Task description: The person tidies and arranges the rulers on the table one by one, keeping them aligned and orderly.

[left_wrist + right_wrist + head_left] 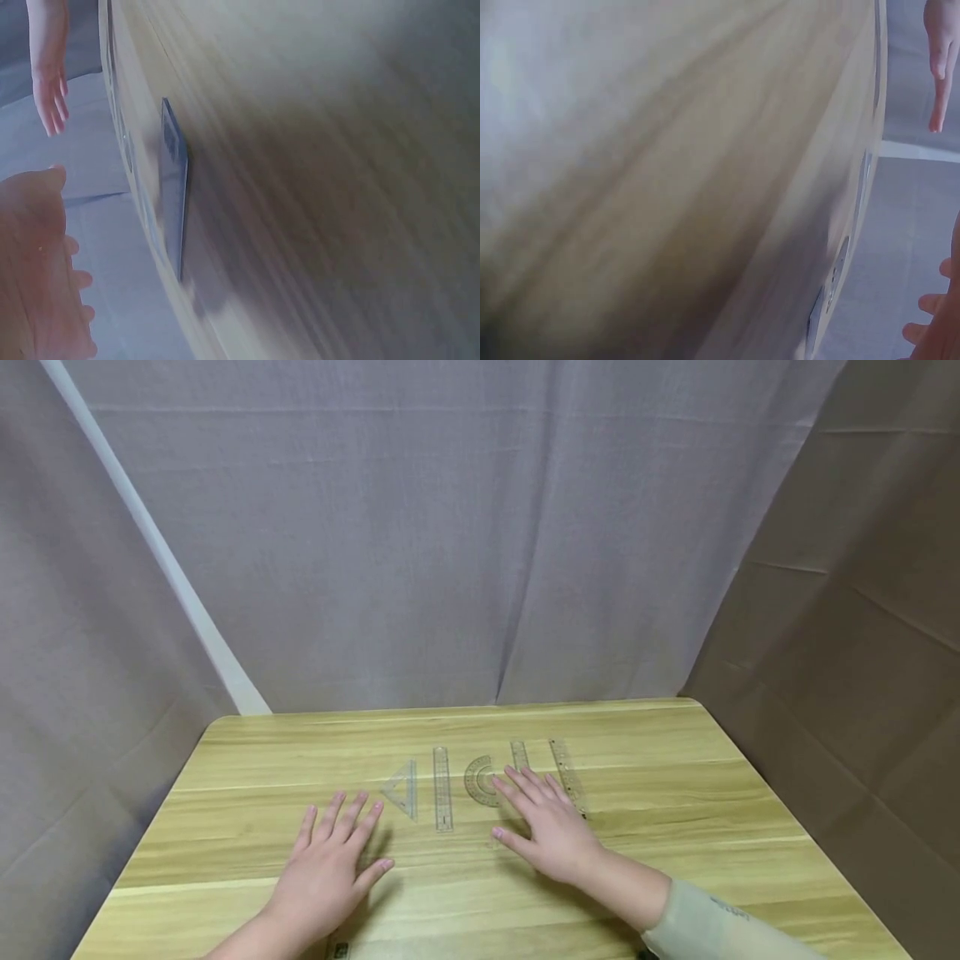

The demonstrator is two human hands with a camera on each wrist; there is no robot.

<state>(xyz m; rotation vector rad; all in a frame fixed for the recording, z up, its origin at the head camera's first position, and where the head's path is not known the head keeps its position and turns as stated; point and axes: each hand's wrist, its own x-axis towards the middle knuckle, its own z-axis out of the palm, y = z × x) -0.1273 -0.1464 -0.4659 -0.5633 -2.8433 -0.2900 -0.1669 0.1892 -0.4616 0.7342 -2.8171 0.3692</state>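
My left hand (322, 872) is spread over the near left of the table, fingers straight, holding nothing. A clear triangular set square (409, 789) lies just beyond its fingertips. My right hand (555, 837), also spread and holding nothing, is over the right of centre. Its fingers overlap a clear ruler (519, 752) and the edge of a clear half-round protractor (474, 781) in the head view. Another clear ruler (442, 789) lies between set square and protractor, and one more ruler (564, 764) lies slanted at the far right. Under the left wrist is a thin flat piece (174, 187) with a dark mark.
The wood-grain table (225, 810) has rounded far corners. Grey cloth (375, 568) hangs behind it and along the left, with a darker cloth wall (847, 652) on the right. A small dark-marked thing (341, 950) shows at the bottom edge beside the left wrist.
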